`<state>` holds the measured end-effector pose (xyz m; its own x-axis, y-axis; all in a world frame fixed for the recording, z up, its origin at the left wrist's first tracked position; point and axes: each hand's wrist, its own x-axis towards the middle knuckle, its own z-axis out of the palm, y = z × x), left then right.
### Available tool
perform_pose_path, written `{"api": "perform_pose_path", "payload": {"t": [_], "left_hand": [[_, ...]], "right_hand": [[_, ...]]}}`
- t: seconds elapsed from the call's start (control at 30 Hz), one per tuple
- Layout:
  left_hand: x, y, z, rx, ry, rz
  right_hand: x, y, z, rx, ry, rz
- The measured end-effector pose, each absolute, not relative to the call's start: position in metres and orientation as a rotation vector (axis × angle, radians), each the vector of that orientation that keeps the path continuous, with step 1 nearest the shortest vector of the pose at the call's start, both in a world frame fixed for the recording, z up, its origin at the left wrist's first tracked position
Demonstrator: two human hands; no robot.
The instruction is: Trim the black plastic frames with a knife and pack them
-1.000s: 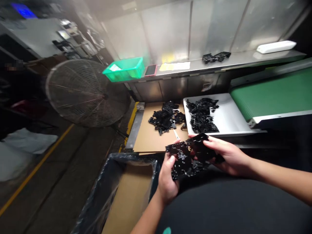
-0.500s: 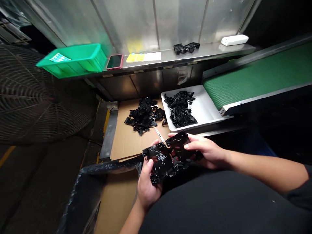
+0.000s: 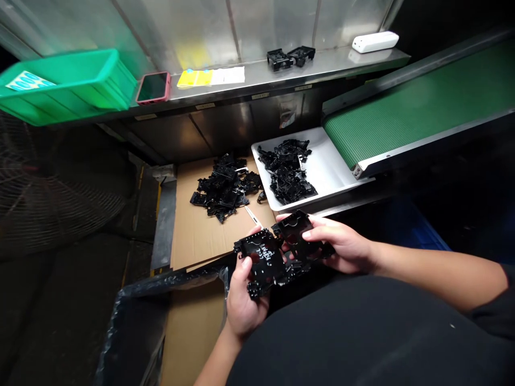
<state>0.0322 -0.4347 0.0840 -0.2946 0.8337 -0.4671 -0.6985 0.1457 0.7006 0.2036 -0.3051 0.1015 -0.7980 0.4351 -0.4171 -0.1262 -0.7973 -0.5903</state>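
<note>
A glossy black moulded plastic part (image 3: 263,260), with two flat plate-like halves and white marks on the left one, is held up in front of my body. My left hand (image 3: 245,300) grips its left end, thumb on top. Around the right half is my right hand (image 3: 341,244), thumb pressed on the face and fingers partly hidden behind. Beyond the hands, a heap of similar black parts (image 3: 223,185) lies on cardboard (image 3: 187,236). More black parts (image 3: 287,171) fill the left side of a white tray (image 3: 336,179). A thin white-handled tool (image 3: 253,217) rests on the cardboard.
A green conveyor belt (image 3: 422,107) slopes down to the tray. On the metal shelf stand a green bin (image 3: 80,86), a phone (image 3: 153,87), yellow and white labels (image 3: 211,76), another black part (image 3: 290,57) and a white device (image 3: 375,42). A lined box (image 3: 137,316) sits lower left.
The view has turned, so the shelf, tray and heap sit further left and slightly higher in the picture. Both hands keep their hold on the black part, which has barely shifted.
</note>
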Motion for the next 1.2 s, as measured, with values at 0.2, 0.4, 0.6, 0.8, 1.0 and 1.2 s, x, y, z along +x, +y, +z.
{"api": "perform_pose_path", "payload": {"t": [0.2, 0.4, 0.6, 0.8, 1.0, 1.2], "left_hand": [[0.037, -0.426, 0.084, 0.195, 1.079, 1.451], [0.041, -0.418, 0.077, 0.180, 1.116, 1.435], [0.041, -0.417, 0.076, 0.180, 1.109, 1.438], [0.042, -0.418, 0.077, 0.170, 1.128, 1.466], [0.037, -0.423, 0.082, 0.185, 1.123, 1.453], [0.035, -0.429, 0.081, 0.213, 1.150, 1.461]], "right_hand": [[0.213, -0.302, 0.099, -0.823, -0.786, 2.564], [0.219, -0.297, 0.096, -0.835, -0.796, 2.553], [0.220, -0.295, 0.099, -0.858, -0.814, 2.546], [0.217, -0.295, 0.097, -0.860, -0.797, 2.551], [0.213, -0.298, 0.097, -0.848, -0.820, 2.553], [0.209, -0.302, 0.096, -0.845, -0.826, 2.547]]}}
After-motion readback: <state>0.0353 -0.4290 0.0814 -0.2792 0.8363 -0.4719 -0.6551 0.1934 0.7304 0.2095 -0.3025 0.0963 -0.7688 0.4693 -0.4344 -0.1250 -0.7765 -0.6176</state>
